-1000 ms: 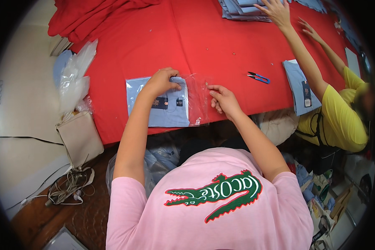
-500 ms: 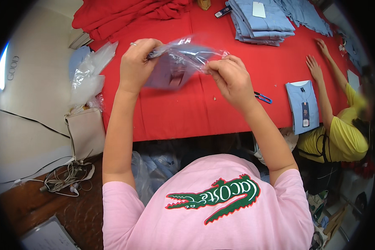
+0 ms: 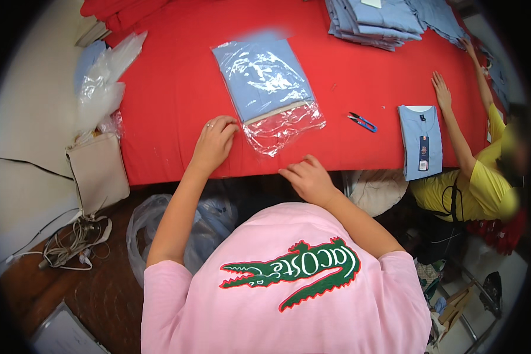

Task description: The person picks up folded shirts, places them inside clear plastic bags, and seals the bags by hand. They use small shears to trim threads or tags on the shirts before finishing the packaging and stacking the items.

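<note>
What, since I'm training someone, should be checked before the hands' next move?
1. Folded blue garment inside the clear bag: ok.
2. Loose end of the bag smooth: not ok, it is wrinkled.
3. Bag sealed: cannot tell.
4. Right hand off the bag: ok, apart from it.
5. Left hand off the bag: cannot tell, fingertips are right by its edge.
6. Scissors away from the bag: ok, lying to its right.

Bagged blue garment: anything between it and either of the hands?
Nothing visible. The left hand is right by the lower left edge of the bagged blue garment; contact is unclear. The right hand is just off its near end. The blue snips lie to the right, outside both gaps.
</note>
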A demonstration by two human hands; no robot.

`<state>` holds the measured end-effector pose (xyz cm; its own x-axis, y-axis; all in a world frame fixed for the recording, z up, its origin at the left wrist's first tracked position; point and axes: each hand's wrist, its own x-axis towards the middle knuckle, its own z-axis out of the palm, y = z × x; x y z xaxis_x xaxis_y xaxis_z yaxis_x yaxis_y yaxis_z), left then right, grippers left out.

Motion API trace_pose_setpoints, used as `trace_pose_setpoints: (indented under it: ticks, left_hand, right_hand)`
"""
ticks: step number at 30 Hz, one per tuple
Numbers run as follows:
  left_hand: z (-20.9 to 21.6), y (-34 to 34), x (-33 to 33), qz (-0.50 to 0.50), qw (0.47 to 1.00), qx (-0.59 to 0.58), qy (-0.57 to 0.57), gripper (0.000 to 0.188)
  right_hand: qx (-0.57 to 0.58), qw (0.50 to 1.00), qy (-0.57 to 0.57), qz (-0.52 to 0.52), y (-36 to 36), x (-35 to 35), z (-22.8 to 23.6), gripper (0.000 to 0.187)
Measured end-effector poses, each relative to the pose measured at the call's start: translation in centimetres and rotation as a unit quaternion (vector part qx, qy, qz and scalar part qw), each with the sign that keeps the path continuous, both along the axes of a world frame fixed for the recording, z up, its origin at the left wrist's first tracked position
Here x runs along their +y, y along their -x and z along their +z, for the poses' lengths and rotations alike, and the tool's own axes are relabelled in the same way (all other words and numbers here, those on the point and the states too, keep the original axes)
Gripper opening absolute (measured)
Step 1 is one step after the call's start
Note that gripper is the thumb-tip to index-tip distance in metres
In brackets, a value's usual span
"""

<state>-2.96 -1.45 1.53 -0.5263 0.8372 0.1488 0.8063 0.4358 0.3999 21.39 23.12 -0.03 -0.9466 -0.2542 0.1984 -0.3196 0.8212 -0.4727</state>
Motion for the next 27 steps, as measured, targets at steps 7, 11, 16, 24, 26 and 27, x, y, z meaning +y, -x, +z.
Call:
trace_pose_setpoints:
  ticks: [7, 11, 16, 24, 26, 27]
  left_hand:
    - [-1.2, -2.3, 9.1, 0.016, 0.995, -0.046, -0.081, 0.037]
    - [-2.3, -1.6, 16.7, 0.01, 0.998, 0.063, -0.008, 0.053]
    - [-5.5, -1.0, 17.6, -0.005, 0.995, 0.103, 0.015, 0.054]
    - [-5.5, 0.2, 16.8, -0.045, 0.986, 0.154, 0.055, 0.056]
    - [-5.2, 0.3, 15.9, -0.079, 0.985, 0.145, 0.056, 0.059]
    - [-5.1, 0.1, 15.4, -0.097, 0.984, 0.139, 0.057, 0.06]
  right_hand:
    - [0.102, 0.968, -0.011, -0.23, 3.2, 6.1, 1.3, 0.029]
    - [0.11, 0.98, -0.079, -0.146, 6.3, 7.9, 0.0, 0.023]
    - [0.159, 0.978, -0.105, -0.084, 6.7, 7.2, -0.8, 0.013]
    - [0.136, 0.984, -0.11, -0.02, 3.9, 6.0, -0.1, 0.014]
    - [0.136, 0.985, -0.109, -0.001, 3.5, 5.2, 0.2, 0.018]
    - [0.135, 0.985, -0.108, 0.009, 3.2, 4.7, 0.3, 0.021]
